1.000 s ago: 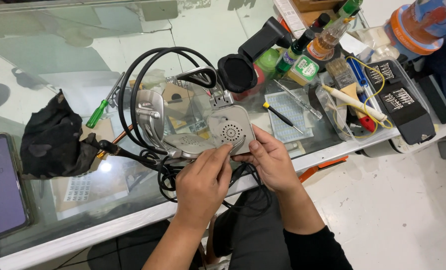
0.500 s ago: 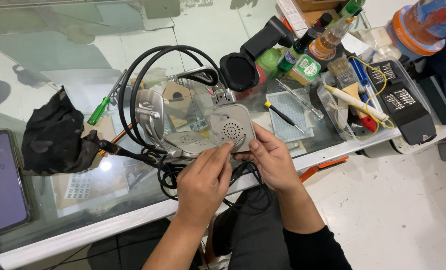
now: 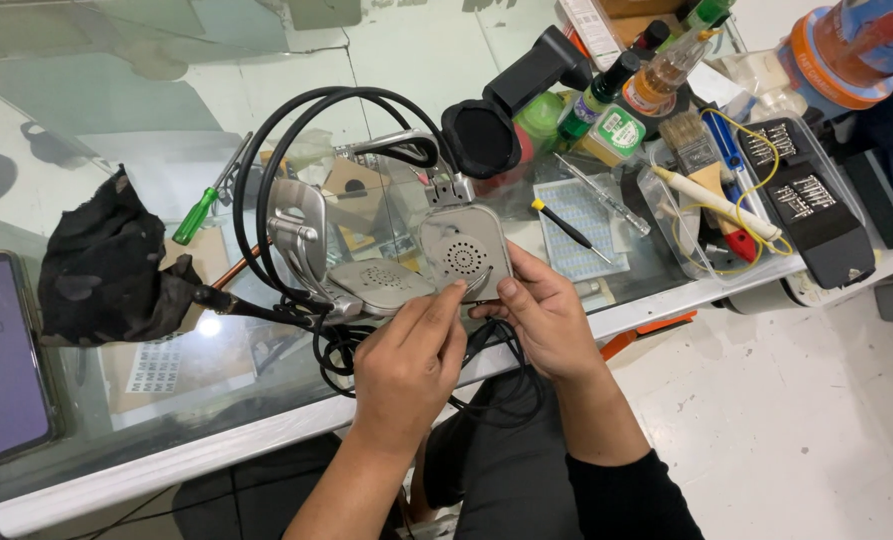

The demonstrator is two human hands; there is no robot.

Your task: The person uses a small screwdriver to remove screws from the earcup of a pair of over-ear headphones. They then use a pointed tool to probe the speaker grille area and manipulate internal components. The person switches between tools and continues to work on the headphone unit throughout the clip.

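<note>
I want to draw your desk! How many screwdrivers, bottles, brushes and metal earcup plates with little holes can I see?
Screwdrivers: 2, a green-handled one and a thin black one with a yellow tip.
Bottles: 3, two dark green-labelled bottles and a clear amber bottle.
Brushes: 1, a flat wooden bristle brush.
Grey perforated earcup plates: 2, one held, one lying flat.
Total: 8

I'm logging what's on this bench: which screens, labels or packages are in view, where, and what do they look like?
Phone screen: far left on the glass table, lit purple.
Green bottle label: top centre, white-green patch.
White label sheet: right of the hands, grid pattern.
Black bit case: right edge, flat, silver bits.
</note>
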